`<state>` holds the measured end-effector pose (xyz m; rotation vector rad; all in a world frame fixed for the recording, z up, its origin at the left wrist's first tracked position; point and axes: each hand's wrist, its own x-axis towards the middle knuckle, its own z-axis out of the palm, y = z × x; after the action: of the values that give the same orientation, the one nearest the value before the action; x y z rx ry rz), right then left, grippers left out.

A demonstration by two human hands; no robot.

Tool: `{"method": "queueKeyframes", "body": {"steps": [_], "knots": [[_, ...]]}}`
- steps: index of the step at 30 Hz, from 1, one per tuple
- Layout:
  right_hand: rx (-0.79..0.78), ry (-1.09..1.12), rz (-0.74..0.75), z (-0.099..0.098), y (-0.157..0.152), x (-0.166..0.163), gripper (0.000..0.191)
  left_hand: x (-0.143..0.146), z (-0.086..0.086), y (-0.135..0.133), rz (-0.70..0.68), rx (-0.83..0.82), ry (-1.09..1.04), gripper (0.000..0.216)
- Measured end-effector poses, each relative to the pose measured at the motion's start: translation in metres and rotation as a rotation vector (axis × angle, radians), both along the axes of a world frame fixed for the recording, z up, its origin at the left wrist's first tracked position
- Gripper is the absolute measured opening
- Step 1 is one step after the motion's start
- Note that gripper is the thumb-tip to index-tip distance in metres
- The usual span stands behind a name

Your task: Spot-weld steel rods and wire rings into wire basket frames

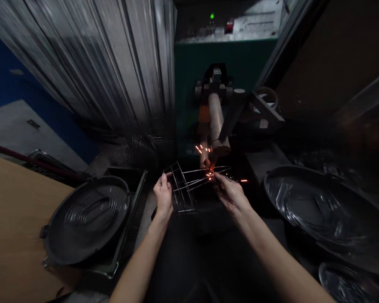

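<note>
A small wire frame [183, 190] made of thin metal rods is held up between both hands. My left hand [163, 197] grips its left side with the fingers closed round the wires. My right hand [229, 192] pinches the long wires at the frame's right end. That end sits under the copper electrode [217, 122] of a green spot-welding machine [221, 63], and orange sparks [205, 148] fly from the contact point.
A dark round tub [85, 219] holding wire pieces stands at the left beside a wooden board [15, 227]. Another large dark tub [318, 210] with wire parts sits at the right. Corrugated metal sheeting [107, 63] rises behind. More wire coils [139, 147] lie near the machine.
</note>
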<state>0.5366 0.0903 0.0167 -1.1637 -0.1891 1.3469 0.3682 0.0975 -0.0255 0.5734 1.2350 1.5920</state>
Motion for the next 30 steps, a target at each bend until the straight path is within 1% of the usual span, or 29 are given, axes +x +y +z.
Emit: {"method": "queueKeyframes", "body": {"steps": [3,5,9,13,15,17,18,21,23,24,26,27,28,30], "knots": [[0.033,-0.011,0.030,-0.004,-0.007,0.004,0.011,0.000,0.003,0.000,-0.009,0.012,-0.038,0.044],[0.019,-0.025,0.029,-0.008,-0.015,0.008,0.011,0.001,0.002,0.000,-0.006,0.017,-0.061,0.043],[-0.047,-0.032,-0.005,-0.014,-0.028,0.018,0.018,0.000,-0.001,0.006,0.023,0.024,-0.086,0.044],[-0.026,0.004,-0.024,-0.013,-0.031,0.023,0.027,-0.003,-0.004,0.014,0.039,0.052,-0.071,0.047],[-0.014,-0.017,-0.014,-0.011,-0.033,0.020,0.031,-0.005,-0.003,0.017,0.042,0.057,-0.053,0.048],[0.034,-0.102,0.046,-0.008,-0.040,0.014,0.033,-0.006,0.000,0.019,0.031,0.051,-0.039,0.046],[0.069,-0.176,0.107,-0.005,-0.045,0.010,0.032,-0.006,0.001,0.020,0.022,0.045,-0.035,0.045],[0.189,-0.490,0.364,0.008,-0.063,-0.007,0.028,-0.004,0.004,0.017,0.014,0.041,0.000,0.041],[0.285,-0.695,0.476,0.021,-0.070,-0.016,0.022,-0.001,0.000,0.006,0.026,0.056,0.052,0.039],[0.335,-0.777,0.486,0.026,-0.070,-0.019,0.017,0.001,-0.005,-0.003,0.029,0.063,0.085,0.038],[0.388,-0.896,0.431,0.033,-0.060,-0.020,0.012,0.007,-0.017,-0.029,-0.003,0.067,0.168,0.034],[0.373,-0.937,0.405,0.033,-0.052,-0.018,0.012,0.010,-0.024,-0.043,-0.036,0.067,0.217,0.031],[0.327,-0.963,0.410,0.032,-0.043,-0.014,0.011,0.012,-0.031,-0.057,-0.082,0.073,0.269,0.027],[0.208,-0.949,0.498,0.024,-0.025,-0.005,0.007,0.015,-0.045,-0.081,-0.211,0.134,0.369,0.019]]}}
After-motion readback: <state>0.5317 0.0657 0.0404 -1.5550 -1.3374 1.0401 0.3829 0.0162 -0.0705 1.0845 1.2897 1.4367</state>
